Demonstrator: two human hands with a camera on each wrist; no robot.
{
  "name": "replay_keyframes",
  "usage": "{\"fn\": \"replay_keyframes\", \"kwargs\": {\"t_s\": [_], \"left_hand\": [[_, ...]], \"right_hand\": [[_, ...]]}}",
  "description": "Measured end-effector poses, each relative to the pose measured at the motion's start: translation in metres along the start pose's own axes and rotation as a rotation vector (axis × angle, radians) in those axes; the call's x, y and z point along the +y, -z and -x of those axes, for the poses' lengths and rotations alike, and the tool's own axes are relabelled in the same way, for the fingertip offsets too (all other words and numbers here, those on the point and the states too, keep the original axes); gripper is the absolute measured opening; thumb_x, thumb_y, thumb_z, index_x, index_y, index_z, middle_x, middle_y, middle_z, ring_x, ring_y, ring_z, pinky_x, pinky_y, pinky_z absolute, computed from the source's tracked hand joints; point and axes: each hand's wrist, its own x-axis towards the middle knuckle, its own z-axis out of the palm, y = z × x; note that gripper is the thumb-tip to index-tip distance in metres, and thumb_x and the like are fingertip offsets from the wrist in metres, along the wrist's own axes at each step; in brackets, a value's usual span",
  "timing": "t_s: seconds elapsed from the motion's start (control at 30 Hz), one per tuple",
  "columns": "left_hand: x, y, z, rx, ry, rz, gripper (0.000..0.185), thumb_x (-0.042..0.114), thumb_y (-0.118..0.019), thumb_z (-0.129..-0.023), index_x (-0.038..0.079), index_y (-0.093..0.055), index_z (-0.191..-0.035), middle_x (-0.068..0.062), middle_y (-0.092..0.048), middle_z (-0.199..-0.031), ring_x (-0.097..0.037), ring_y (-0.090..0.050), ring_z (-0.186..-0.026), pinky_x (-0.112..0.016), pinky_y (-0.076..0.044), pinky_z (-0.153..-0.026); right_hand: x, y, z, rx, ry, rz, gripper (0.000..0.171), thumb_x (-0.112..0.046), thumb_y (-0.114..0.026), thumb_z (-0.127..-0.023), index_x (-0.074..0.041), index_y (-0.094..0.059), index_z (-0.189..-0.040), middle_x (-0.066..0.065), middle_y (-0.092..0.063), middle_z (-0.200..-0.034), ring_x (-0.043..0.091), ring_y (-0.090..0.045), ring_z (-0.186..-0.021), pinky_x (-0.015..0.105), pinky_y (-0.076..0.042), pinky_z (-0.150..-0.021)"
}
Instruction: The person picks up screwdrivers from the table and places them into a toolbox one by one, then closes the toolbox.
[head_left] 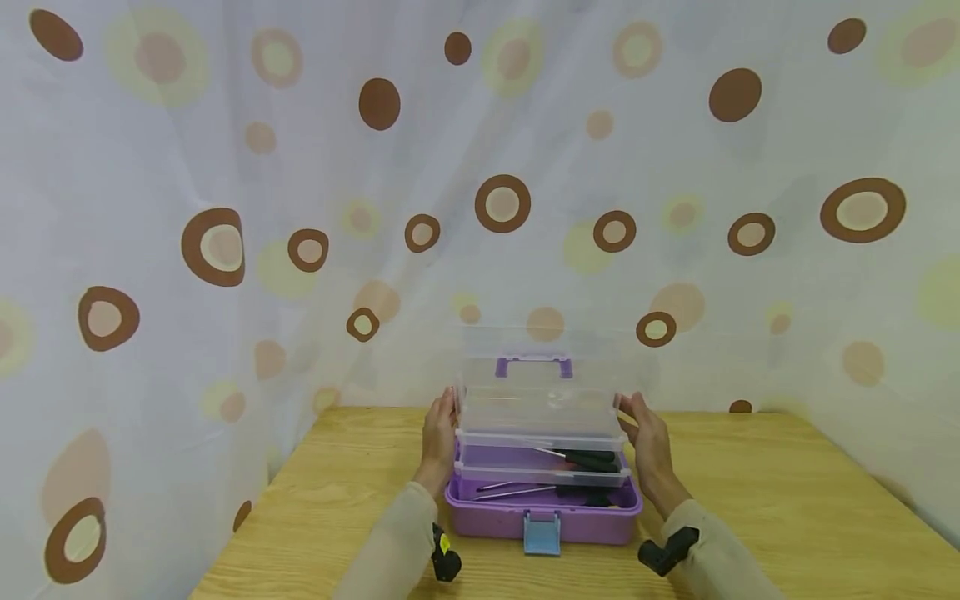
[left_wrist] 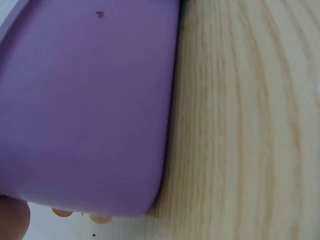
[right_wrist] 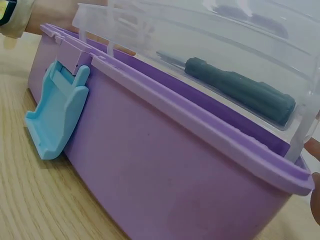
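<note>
A purple toolbox (head_left: 487,521) with a blue front latch (head_left: 542,533) stands open on the wooden table (head_left: 750,500). Its clear fold-out trays and clear lid (head_left: 536,408) with a purple handle (head_left: 533,365) rise above the base. Dark-handled screwdrivers (head_left: 588,458) lie in a tray and in the base. My left hand (head_left: 438,433) rests with straight fingers against the left side of the clear lid. My right hand (head_left: 645,437) touches the right side likewise. The right wrist view shows the box wall (right_wrist: 175,175), the latch (right_wrist: 55,120) hanging open and a screwdriver (right_wrist: 240,90). The left wrist view shows the box wall (left_wrist: 85,100) and table (left_wrist: 250,125).
A white curtain with brown and yellow circles (head_left: 225,208) hangs close behind and to both sides of the table. Bare wood lies left (head_left: 345,492) and right of the box. The table's left edge (head_left: 247,533) runs near the curtain.
</note>
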Motion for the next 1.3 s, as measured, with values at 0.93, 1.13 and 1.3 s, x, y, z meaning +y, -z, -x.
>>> {"fn": "replay_keyframes", "kwargs": {"t_s": [0.93, 1.13, 1.3], "left_hand": [[0.014, 0.021, 0.022, -0.129, 0.034, -0.302, 0.07, 0.055, -0.037, -0.108, -0.001, -0.056, -0.145, -0.02, -0.055, -0.147, -0.042, -0.047, -0.138, -0.062, -0.029, -0.115], [0.017, 0.019, 0.028, -0.159, 0.034, -0.25, 0.07, 0.056, -0.035, -0.109, 0.003, -0.048, -0.153, -0.02, -0.046, -0.154, -0.044, -0.039, -0.143, -0.065, -0.025, -0.116], [0.018, 0.018, 0.031, -0.162, 0.05, -0.247, 0.072, 0.061, -0.036, -0.107, 0.009, -0.046, -0.156, -0.017, -0.045, -0.156, -0.043, -0.037, -0.145, -0.066, -0.023, -0.117]], "right_hand": [[-0.006, 0.012, 0.018, -0.084, -0.008, 0.118, 0.076, -0.056, -0.031, -0.11, 0.004, -0.039, -0.156, 0.027, -0.045, -0.152, 0.042, -0.043, -0.14, 0.058, -0.022, -0.12], [-0.008, 0.011, 0.022, -0.091, -0.025, 0.104, 0.078, -0.056, -0.031, -0.11, 0.007, -0.037, -0.156, 0.026, -0.044, -0.153, 0.04, -0.042, -0.142, 0.055, -0.025, -0.12], [-0.011, 0.009, 0.025, -0.067, -0.061, 0.078, 0.076, -0.054, -0.034, -0.11, 0.008, -0.036, -0.155, 0.026, -0.043, -0.152, 0.036, -0.043, -0.141, 0.05, -0.029, -0.119]]}}
